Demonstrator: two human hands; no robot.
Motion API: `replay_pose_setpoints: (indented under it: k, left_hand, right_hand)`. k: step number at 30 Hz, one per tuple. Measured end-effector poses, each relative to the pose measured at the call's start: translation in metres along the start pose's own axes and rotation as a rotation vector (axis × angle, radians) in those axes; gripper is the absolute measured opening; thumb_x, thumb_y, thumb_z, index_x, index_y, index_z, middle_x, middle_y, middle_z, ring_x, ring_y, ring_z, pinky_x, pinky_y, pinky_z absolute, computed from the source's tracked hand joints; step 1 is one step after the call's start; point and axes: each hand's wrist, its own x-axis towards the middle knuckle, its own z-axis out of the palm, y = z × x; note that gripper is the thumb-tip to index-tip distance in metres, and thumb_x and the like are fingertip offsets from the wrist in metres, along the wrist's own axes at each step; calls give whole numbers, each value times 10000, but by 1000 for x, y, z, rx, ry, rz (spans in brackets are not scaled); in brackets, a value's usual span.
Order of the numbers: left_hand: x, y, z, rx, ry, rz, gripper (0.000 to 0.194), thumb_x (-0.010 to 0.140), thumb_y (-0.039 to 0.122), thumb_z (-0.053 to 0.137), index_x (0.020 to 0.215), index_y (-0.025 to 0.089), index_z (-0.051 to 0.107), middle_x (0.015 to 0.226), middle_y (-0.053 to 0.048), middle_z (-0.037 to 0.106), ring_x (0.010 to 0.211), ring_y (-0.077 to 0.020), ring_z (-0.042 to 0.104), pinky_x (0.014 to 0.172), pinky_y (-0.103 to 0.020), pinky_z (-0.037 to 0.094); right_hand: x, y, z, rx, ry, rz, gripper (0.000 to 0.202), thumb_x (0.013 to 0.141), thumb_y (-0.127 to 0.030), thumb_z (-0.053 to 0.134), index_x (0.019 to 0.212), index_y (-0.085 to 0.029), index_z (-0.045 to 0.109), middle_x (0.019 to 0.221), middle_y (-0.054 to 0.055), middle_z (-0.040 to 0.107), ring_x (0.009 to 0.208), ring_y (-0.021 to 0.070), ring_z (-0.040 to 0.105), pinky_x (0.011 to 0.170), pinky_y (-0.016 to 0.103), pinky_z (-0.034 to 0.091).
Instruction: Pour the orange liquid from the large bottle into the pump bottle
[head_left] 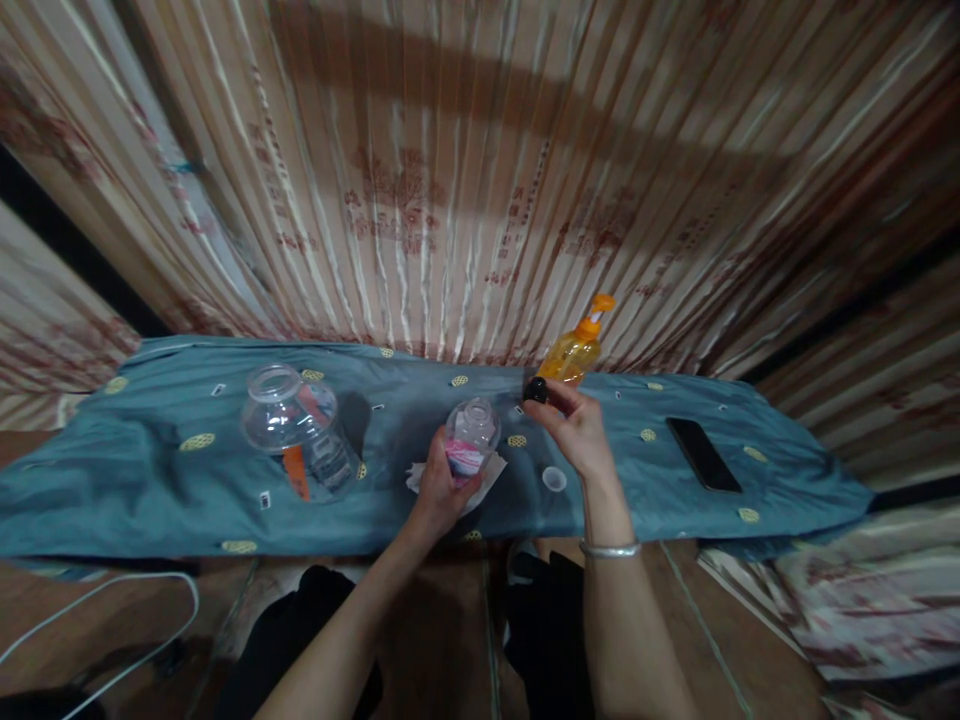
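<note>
My left hand is wrapped round a clear plastic bottle with a pink and white label, which stands open-mouthed at the middle of the table. Under the bottle lies a white tissue. My right hand is raised to the right of the bottle, thumb and fingers pinching a small black cap. Just below that hand, a small translucent white cup or lid rests on the cloth. Behind my right fingers stands an orange pump bottle, its lower part hidden.
At the left stands a large clear plastic jar with an orange label strip. A black phone lies at the right. The blue-green cloth covers a narrow table against a pleated curtain. A white cable loops at lower left.
</note>
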Motion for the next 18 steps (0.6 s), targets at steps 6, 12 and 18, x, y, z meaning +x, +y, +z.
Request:
replay_pose_setpoints:
  k: [6, 12, 18]
  left_hand:
    - [3, -1, -1, -7, -20, 7, 455, 965, 415, 693, 1362, 208, 614, 1394, -120, 646, 1175, -282, 679, 969, -524, 596]
    - [4, 1, -1, -16, -14, -6, 461, 963, 415, 696, 1366, 207, 611, 1400, -121, 643, 1183, -286, 676, 974, -529, 593]
    - [4, 0, 0, -36, -14, -19, 458, 963, 415, 696, 1362, 206, 613, 1391, -120, 648, 1178, -284, 678, 973, -528, 593]
  right_hand:
    - [-10, 46, -30, -396, -117, 125, 280, 720, -216, 702, 992, -223, 768, 936, 27, 815, 890, 247, 751, 889, 397, 581]
    - [-30, 64, -23, -487, -202, 180, 159, 680, -190, 743, 818, -243, 684, 786, -32, 750, 795, 225, 731, 820, 360, 563]
    - [-40, 72, -13, -537, -234, 188, 233, 628, -132, 803, 789, -248, 681, 850, -26, 757, 866, 238, 738, 877, 385, 580]
